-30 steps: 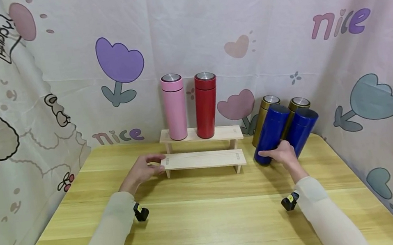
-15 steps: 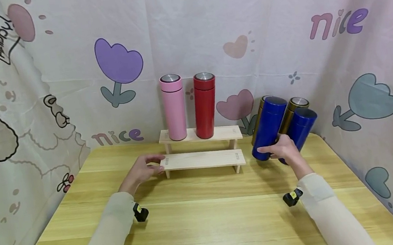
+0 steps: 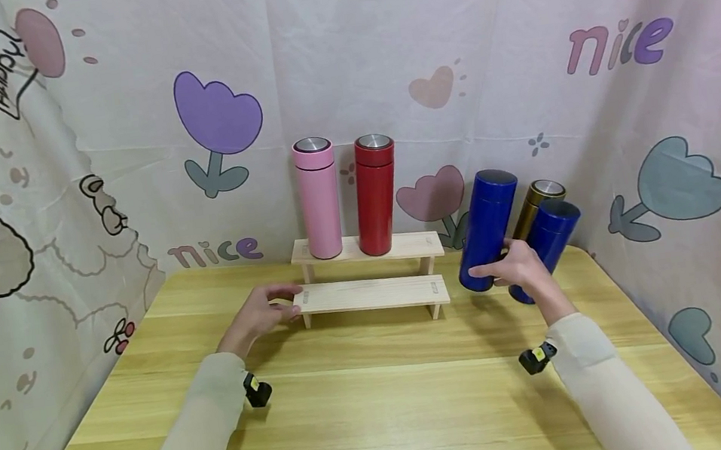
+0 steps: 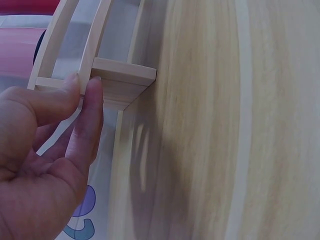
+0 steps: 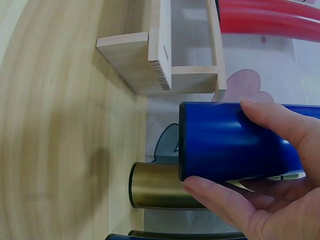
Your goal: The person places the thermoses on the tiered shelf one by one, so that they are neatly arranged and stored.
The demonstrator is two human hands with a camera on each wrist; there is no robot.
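Observation:
My right hand [image 3: 518, 269] grips a blue thermos bottle [image 3: 488, 219] near its base, the bottle leaning slightly to the right. In the right wrist view its dark bottom rim hangs above the table, with thumb and fingers on opposite sides of the blue body [image 5: 220, 140]. With thumb and fingertips, my left hand [image 3: 263, 314] pinches the left end of a two-step wooden shelf [image 3: 369, 294] at its lower board. A pink thermos [image 3: 320, 204] and a red thermos [image 3: 378, 200] stand upright on the upper step.
Behind the right hand is a second blue thermos [image 3: 552, 234], with a gold thermos [image 3: 538, 203] at its back. Another gold thermos [image 5: 155, 185] shows below the held bottle in the right wrist view. A printed curtain [image 3: 488, 3] hangs behind the wooden table [image 3: 385, 412].
The blue thermos in my right hand has risen and shifted slightly left, becoming more upright and now covering the left gold thermos in the head view. My left hand has stayed on the shelf.

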